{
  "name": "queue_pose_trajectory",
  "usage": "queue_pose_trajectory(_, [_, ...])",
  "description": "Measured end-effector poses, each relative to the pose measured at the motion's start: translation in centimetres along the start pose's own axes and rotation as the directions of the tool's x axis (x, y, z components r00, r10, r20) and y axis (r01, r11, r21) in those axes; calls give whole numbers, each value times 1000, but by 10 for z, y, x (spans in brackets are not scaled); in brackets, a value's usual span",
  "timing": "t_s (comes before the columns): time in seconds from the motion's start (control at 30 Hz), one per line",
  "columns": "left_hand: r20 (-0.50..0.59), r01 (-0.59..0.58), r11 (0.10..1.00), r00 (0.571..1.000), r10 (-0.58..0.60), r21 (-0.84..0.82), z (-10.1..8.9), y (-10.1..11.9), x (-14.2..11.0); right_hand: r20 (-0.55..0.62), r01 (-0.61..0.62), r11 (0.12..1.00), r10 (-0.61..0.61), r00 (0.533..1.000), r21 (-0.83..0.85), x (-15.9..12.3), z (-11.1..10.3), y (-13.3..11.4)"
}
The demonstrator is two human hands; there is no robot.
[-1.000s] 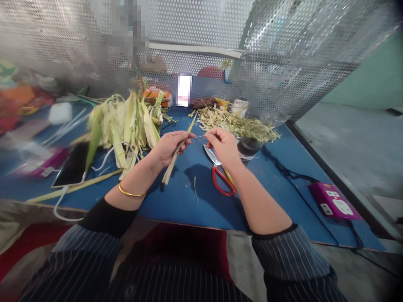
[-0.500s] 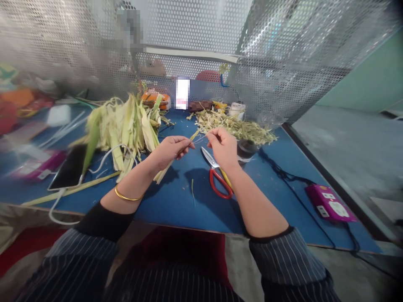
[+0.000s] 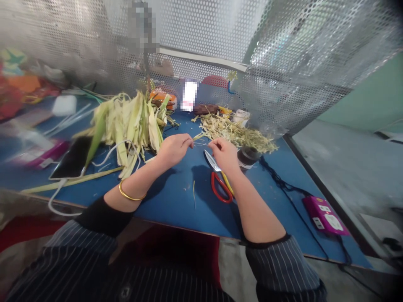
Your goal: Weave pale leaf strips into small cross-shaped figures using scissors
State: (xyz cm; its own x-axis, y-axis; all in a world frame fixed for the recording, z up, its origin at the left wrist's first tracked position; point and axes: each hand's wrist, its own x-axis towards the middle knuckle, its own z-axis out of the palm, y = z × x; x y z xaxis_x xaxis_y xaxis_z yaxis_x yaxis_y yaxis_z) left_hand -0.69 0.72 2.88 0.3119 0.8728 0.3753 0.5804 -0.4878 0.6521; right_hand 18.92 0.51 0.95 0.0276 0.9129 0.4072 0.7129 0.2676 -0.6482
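Note:
My left hand (image 3: 174, 149) is closed around a narrow corn husk strip (image 3: 198, 136), whose pale green tip sticks out past the fingers. A fine pale thread (image 3: 201, 144) runs across the gap to my right hand (image 3: 224, 156), where thumb and forefinger pinch it. Beneath the right hand and forearm lie scissors (image 3: 220, 191) with red and yellow handles, blades pointing away from me. Just right of that hand stands a dark spool (image 3: 248, 156) with pale thread at its base. A small green sliver (image 3: 194, 195) lies on the blue table (image 3: 176, 209) between my forearms.
Corn husks (image 3: 126, 121) are heaped at the left, beside a phone (image 3: 71, 159) on a white cable. Husk scraps (image 3: 236, 132) pile up behind the spool. A purple power strip (image 3: 325, 216) with black cords sits at the right. Perforated sheeting (image 3: 201, 29) stands along the back.
My left hand has turned over so its back faces up, and the husk strip has swung with it. The right hand stays pinched on the thread. The view has shifted slightly.

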Motion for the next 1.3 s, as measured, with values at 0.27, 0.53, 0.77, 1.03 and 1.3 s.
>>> queue_pose_trajectory(0.27, [216, -101, 961, 975, 44, 258, 3, -9, -2, 117, 357, 933, -361, 925, 51, -11, -17, -28])
queue_pose_trajectory(0.53, [343, -281, 941, 879, 332, -190, 1, 2, -4, 221, -63, 933, -18, 975, 354, 5, -3, 4])
queue_pose_trajectory(0.77, [12, -203, 979, 979, 203, -20, -2, -9, 5, 241, 90, 957, -160, 957, 275, -8, 15, -4])
queue_pose_trajectory(1.03, [27, -135, 972, 991, 133, 194, 11, -23, 6, 45, 459, 847, -487, 872, 269, -27, 16, -33])
queue_pose_trajectory(1.3, [-17, -81, 974, 996, 86, 211, 14, -27, 6, 201, 461, 866, -495, 845, 195, -29, 23, -30])
